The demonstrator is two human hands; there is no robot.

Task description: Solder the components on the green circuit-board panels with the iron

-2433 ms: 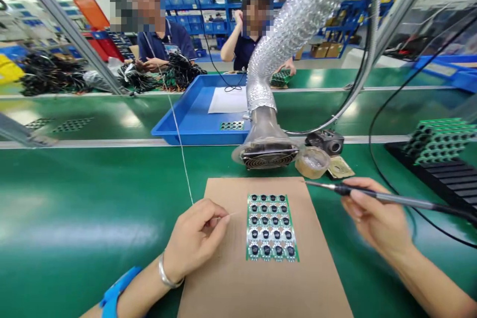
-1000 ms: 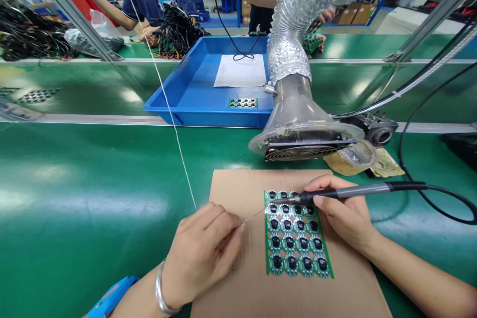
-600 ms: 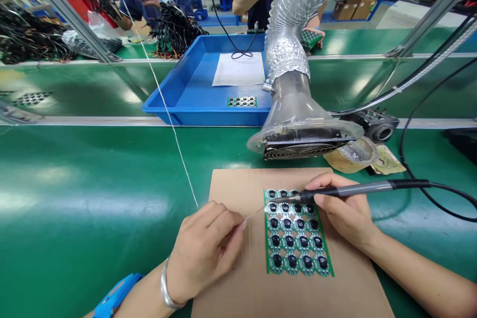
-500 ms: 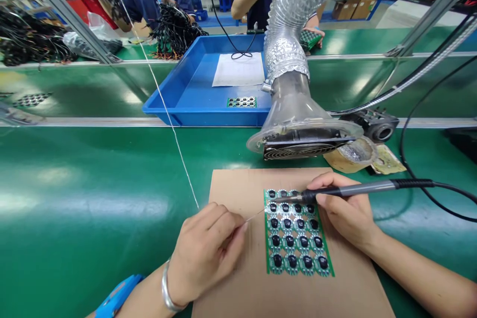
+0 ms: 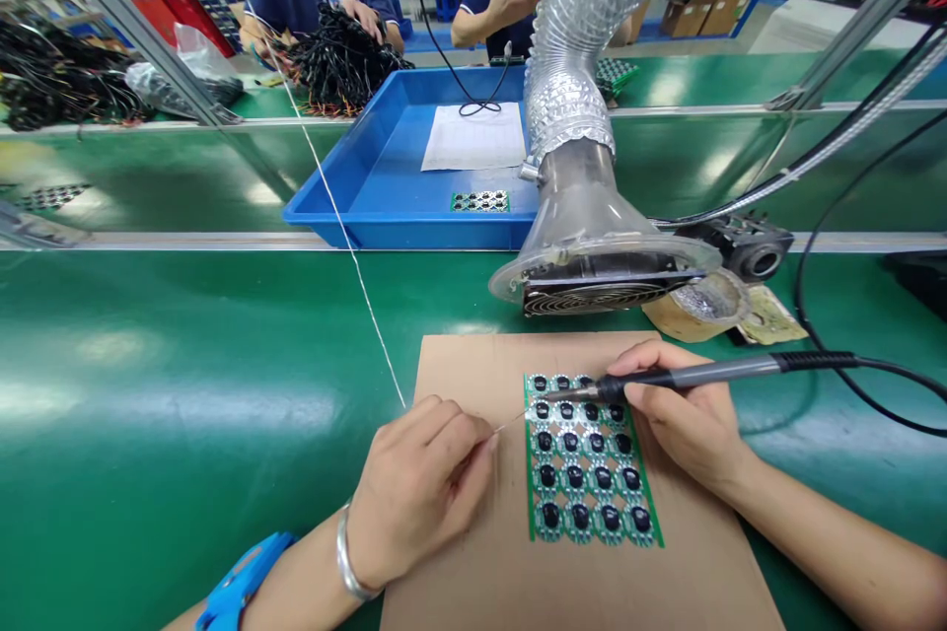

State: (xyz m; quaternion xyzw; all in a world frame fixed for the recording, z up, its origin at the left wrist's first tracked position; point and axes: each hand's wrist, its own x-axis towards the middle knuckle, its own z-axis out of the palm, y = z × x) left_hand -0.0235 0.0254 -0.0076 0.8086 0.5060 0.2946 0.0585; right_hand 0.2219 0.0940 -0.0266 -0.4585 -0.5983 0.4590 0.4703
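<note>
My right hand (image 5: 685,414) is closed around a soldering iron (image 5: 702,373), its tip lying over the second row of a green circuit board panel (image 5: 584,458). Round black blobs fill the panel's rows. Pinched in my left hand (image 5: 425,488) is thin solder wire (image 5: 510,422), whose free end reaches the panel's left edge near the iron's tip. From above, a pale strand (image 5: 355,261) runs down to the back of my left hand. The panel lies flat on a cardboard sheet (image 5: 473,572).
A fume extractor hood (image 5: 603,227) hangs just beyond the cardboard. Behind it a blue tray (image 5: 414,235) holds a paper sheet and a small board panel (image 5: 480,201). To the right are a round tub (image 5: 699,306) and a yellowish sponge (image 5: 769,315). Two people work across the bench.
My left hand has moved slightly right, towards the panel, with the solder wire. The iron has barely shifted. Across the bench, one person has lowered a hand onto black cables; another has raised a board.
</note>
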